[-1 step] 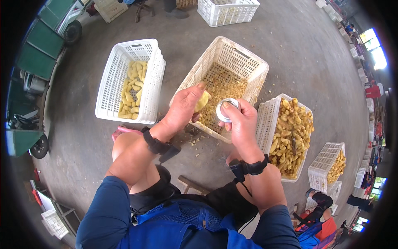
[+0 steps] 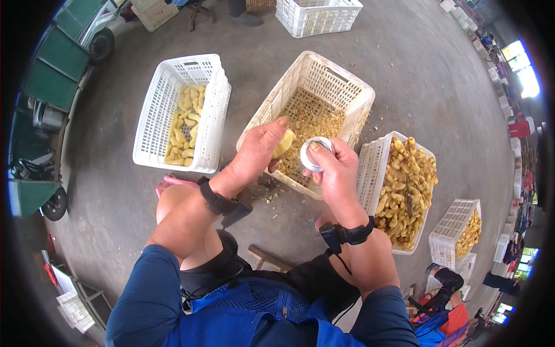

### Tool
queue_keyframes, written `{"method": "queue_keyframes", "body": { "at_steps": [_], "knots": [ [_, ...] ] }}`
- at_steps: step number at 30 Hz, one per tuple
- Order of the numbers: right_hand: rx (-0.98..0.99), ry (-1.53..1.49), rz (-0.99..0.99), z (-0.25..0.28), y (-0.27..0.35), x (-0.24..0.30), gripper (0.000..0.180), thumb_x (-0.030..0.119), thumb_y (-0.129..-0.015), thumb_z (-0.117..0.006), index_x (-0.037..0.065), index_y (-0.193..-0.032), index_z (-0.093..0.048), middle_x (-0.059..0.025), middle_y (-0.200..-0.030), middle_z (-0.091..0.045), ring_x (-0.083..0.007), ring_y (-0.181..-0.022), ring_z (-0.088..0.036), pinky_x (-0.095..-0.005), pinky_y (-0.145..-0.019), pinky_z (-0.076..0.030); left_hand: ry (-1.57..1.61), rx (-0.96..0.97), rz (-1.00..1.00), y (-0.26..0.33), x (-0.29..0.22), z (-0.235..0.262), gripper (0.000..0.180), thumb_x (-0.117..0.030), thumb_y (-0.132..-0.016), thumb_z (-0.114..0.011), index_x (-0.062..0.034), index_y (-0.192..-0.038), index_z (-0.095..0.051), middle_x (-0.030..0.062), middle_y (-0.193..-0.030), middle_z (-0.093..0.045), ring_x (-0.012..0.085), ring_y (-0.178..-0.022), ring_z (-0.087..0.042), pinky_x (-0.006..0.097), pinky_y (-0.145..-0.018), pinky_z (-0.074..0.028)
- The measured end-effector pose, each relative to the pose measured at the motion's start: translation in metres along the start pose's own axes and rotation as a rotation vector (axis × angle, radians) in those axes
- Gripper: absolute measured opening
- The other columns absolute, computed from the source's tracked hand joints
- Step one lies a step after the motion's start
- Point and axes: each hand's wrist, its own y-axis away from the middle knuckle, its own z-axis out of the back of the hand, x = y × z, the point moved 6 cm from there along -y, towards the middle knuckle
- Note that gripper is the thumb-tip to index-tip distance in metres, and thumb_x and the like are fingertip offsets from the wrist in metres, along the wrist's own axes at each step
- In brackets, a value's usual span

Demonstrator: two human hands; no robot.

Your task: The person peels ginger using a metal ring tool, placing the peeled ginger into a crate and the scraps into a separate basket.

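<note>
My left hand (image 2: 258,147) is closed around a peeled yellow piece of ginger (image 2: 283,144), thumb raised along its top. Facing it, my right hand (image 2: 337,165) grips a small round tool with a silvery-white rim (image 2: 309,155); the thumb lies over it, so its exact kind is unclear. A small gap separates tool and ginger. Both hands are above the near part of a whitish mesh crate (image 2: 359,87), where peel scraps (image 2: 315,120) cover part of the bottom. Peeled ginger pieces (image 2: 186,121) lie in a white crate (image 2: 147,110) on the left.
At my right, a crate (image 2: 370,173) is heaped with unpeeled ginger (image 2: 407,194). Beyond it stands a smaller filled crate (image 2: 448,231). Another white crate (image 2: 318,20) is at the far side. A green cart (image 2: 58,63) stands at left. Another person (image 2: 448,306) is at lower right.
</note>
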Motion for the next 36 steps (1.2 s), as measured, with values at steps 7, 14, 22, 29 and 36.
{"method": "queue_keyframes", "body": {
  "at_steps": [7,14,22,29,36],
  "knots": [
    [0.074,-0.120,-0.017,-0.009,-0.001,-0.005,0.013,0.013,-0.099,-0.070,0.002,-0.093,-0.067,-0.0065,-0.075,-0.069,-0.0105,-0.053,-0.060,-0.0230,-0.045,-0.042,-0.022,0.069,0.068,0.005,0.006,-0.010,0.053,-0.052,-0.112,-0.048,-0.0055,-0.094,-0.067,-0.0020,-0.068,-0.056,0.0073,-0.052,-0.048,0.025,-0.046,-0.040],
    [0.026,-0.131,0.057,0.002,-0.003,-0.003,0.014,0.015,-0.099,-0.071,0.003,-0.094,-0.068,-0.0061,-0.078,-0.070,-0.0093,-0.055,-0.060,-0.0218,-0.046,-0.042,0.028,0.073,0.041,-0.001,0.004,0.003,0.056,-0.052,-0.112,-0.045,-0.0021,-0.106,-0.070,-0.0005,-0.067,-0.056,0.0087,-0.050,-0.048,0.025,-0.046,-0.040],
    [0.094,-0.162,0.043,-0.013,-0.005,-0.012,0.013,0.014,-0.100,-0.071,0.003,-0.095,-0.067,-0.0071,-0.080,-0.070,-0.0095,-0.055,-0.060,-0.0222,-0.046,-0.043,0.016,0.088,0.078,0.002,0.008,-0.004,0.052,-0.050,-0.111,-0.049,-0.0030,-0.103,-0.069,-0.0002,-0.071,-0.059,0.0086,-0.052,-0.050,0.026,-0.046,-0.042],
    [-0.020,-0.092,0.093,0.004,-0.009,-0.004,0.013,0.013,-0.101,-0.070,0.003,-0.094,-0.066,-0.0067,-0.079,-0.069,-0.0090,-0.054,-0.057,-0.0237,-0.048,-0.045,0.114,0.062,0.111,0.003,-0.005,-0.002,0.052,-0.048,-0.112,-0.048,-0.0018,-0.102,-0.069,-0.0007,-0.066,-0.053,0.0092,-0.049,-0.044,0.026,-0.046,-0.039],
    [0.106,-0.094,0.078,-0.016,-0.003,-0.007,0.015,0.017,-0.102,-0.071,0.004,-0.095,-0.065,-0.0058,-0.079,-0.068,-0.0089,-0.054,-0.057,-0.0239,-0.050,-0.046,0.074,0.062,0.078,0.001,0.001,-0.004,0.050,-0.050,-0.112,-0.049,-0.0057,-0.095,-0.066,-0.0005,-0.066,-0.054,0.0097,-0.049,-0.046,0.026,-0.046,-0.038]
  ]
}}
